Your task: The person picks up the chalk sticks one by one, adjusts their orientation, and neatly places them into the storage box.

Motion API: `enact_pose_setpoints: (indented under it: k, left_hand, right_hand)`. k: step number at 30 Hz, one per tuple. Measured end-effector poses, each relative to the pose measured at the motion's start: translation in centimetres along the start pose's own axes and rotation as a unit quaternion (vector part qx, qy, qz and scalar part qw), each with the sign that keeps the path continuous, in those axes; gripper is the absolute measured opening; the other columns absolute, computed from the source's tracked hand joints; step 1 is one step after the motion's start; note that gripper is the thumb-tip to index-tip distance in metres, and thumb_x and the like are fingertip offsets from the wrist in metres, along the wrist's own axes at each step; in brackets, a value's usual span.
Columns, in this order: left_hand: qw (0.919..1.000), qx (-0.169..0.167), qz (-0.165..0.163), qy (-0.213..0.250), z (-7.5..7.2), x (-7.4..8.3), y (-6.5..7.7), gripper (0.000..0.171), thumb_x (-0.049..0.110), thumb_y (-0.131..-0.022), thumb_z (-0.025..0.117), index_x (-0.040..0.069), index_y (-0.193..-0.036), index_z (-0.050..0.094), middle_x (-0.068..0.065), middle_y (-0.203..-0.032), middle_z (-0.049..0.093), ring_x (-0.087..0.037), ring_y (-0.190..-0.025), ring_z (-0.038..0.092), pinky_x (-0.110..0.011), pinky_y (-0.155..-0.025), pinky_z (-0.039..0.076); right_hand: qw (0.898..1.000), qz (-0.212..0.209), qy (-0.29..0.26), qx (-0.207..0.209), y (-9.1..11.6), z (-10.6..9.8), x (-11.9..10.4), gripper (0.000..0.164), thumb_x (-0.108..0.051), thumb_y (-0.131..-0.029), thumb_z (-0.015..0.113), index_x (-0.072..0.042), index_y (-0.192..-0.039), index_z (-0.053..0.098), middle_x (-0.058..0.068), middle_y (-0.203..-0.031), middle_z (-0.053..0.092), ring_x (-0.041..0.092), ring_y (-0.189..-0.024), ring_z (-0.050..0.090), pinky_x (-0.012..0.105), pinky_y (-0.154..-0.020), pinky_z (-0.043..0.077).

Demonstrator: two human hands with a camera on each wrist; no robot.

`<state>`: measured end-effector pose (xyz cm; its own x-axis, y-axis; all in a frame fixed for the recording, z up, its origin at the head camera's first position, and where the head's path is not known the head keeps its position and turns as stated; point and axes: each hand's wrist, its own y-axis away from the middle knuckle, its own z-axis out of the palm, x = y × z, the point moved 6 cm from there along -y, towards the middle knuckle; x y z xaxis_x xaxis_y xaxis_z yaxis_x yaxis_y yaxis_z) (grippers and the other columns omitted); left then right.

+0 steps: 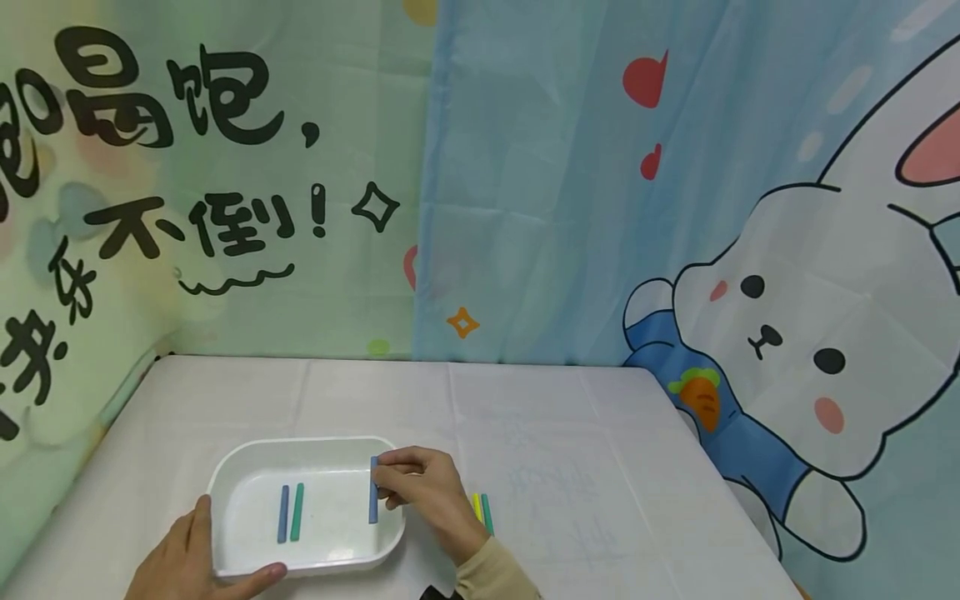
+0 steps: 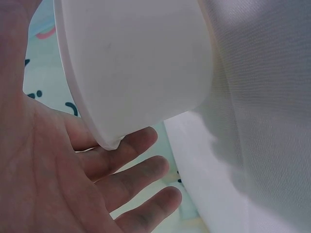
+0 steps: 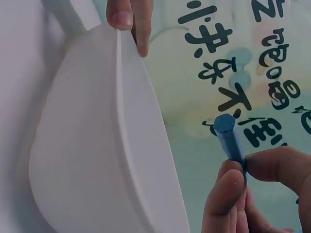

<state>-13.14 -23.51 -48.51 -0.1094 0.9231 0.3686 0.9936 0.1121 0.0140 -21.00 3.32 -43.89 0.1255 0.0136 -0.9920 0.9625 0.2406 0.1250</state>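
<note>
Over the right end of a white tray, my right hand pinches a blue six-sided stick between thumb and fingers. In the right wrist view, the same blue stick points up out of the fingertips, beside the tray wall. My left hand rests against the tray's front left corner, thumb along the front rim and fingers extended up the left side. Its fingers look straight and spread in the left wrist view. Inside the tray, a blue stick and a green stick lie side by side.
Right of the tray, partly behind the right wrist, a yellow stick and another green stick lie on the white tablecloth. Printed curtains stand behind and left of the table. A dark object shows at the bottom edge.
</note>
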Motion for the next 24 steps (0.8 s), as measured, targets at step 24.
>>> enact_pose_setpoints:
  k: [24]
  left_hand:
    - [0.9999,0.008,-0.007,0.006,0.0,0.0,0.2,0.140,0.085,-0.067,0.069,-0.024,-0.143,0.024,-0.044,-0.127,0.047,-0.052,-0.110,0.056,-0.059,-0.088,0.050]
  right_hand:
    - [1.000,0.007,0.002,-0.014,-1.1,4.3,0.5,0.022,-0.008,-0.083,0.075,0.001,-0.103,0.073,0.006,-0.087,0.072,0.016,-0.072,0.070,0.029,-0.068,0.059]
